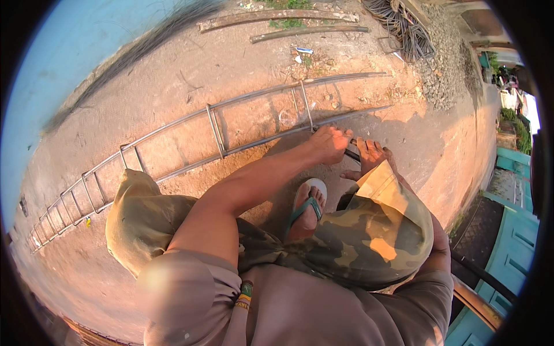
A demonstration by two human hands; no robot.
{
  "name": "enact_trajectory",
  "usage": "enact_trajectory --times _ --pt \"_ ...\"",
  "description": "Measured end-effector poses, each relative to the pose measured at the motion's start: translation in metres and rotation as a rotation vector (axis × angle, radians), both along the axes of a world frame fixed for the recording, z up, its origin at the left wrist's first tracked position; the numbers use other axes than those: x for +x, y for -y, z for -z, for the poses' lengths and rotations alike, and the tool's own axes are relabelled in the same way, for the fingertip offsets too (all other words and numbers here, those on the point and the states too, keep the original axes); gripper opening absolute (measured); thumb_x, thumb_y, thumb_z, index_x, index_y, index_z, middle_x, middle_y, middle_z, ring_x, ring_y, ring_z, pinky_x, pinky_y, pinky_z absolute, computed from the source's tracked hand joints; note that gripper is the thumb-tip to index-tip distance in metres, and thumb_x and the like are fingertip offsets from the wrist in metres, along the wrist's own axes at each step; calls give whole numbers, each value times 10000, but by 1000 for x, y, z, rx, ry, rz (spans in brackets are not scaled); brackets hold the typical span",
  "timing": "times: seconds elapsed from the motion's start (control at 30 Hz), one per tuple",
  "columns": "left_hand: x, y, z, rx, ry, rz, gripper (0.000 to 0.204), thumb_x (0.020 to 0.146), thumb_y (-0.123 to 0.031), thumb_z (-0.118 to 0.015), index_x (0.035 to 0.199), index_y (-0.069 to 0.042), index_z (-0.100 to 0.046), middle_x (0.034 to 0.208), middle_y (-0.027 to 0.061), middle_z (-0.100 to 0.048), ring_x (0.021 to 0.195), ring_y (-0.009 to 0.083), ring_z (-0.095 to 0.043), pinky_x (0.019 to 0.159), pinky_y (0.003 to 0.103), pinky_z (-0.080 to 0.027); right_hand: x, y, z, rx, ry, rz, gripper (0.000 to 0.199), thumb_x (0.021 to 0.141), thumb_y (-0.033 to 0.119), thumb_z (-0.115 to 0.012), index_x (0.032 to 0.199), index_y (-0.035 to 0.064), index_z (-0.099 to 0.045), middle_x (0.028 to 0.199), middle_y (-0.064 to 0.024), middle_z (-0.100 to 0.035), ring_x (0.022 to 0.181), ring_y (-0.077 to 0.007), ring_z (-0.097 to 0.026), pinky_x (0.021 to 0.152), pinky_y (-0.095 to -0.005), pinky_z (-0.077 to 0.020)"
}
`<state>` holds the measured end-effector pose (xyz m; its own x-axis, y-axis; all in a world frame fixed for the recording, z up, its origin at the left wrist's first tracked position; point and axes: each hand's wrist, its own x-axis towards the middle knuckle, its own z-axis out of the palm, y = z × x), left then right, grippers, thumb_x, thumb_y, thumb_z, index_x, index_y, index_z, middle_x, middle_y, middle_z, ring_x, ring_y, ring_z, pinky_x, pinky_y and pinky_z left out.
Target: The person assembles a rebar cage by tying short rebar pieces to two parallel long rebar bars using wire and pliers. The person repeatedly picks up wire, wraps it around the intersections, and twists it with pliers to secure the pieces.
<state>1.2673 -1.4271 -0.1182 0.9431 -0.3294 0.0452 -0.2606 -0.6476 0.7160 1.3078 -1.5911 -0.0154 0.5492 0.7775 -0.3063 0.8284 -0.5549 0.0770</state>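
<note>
Reaching toward two o'clock, the bent left arm ends in a curled left hand (332, 144), its grip hidden, by the metal frame (221, 154) spanning eight to two; near three, the right hand (372, 157) extends open fingers beside a dark rod (351, 154).

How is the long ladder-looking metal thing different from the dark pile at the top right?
The ladder-like frame stretches out long, while the dark pile is bunched up. The frame looks orderly, a bit like rungs; the pile is a jumble. The frame reaches close to the left hand; the pile lies farther off, beside gravel. Both look like thin metal.
</note>
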Motion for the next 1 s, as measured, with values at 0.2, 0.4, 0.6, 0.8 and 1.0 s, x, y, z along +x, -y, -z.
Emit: enact_trajectory --times 0.2,0.4,0.6,0.8,1.0 --pt "-8 15 22 35 505 -124 361 763 -253 -636 1033 -23 -568 951 145 -594 926 301 -582 894 429 -433 7 8 2 -121 -367 306 327 836 253 -614 989 -30 -563 880 -269 -657 838 -444 -658 726 -506 -536" --pt "-13 13 8 -32 389 98 243 785 -108 -577 1023 -60 -584 915 106 -607 894 285 -611 862 429 -443 5 26 -5 -60 -811 280 461 847 291 -593 1132 -70 -557 999 -268 -647 946 -441 -628 811 -482 -499" --pt "26 6 24 -92 67 237 331 735 -67 -613 1063 -33 -588 890 171 -651 893 309 -669 759 463 -477 -28 7 -6 -177 174 50 552 823 282 -596 1266 -21 -463 1042 -137 -583 974 -296 -611 774 -443 -504" --pt "-7 15 26 -34 466 -10 296 765 -139 -588 1043 -37 -600 899 123 -635 925 271 -610 848 406 -445 -14 14 -9 -240 -472 529 467 826 268 -597 1188 -6 -490 1023 -156 -586 926 -314 -616 776 -464 -499" --pt "-17 18 24 44 420 69 233 756 -111 -582 981 -51 -591 950 120 -629 933 266 -612 852 398 -445 -12 25 -5 43 -1197 890 418 826 263 -602 1144 12 -501 1014 -173 -592 921 -338 -625 740 -474 -508"
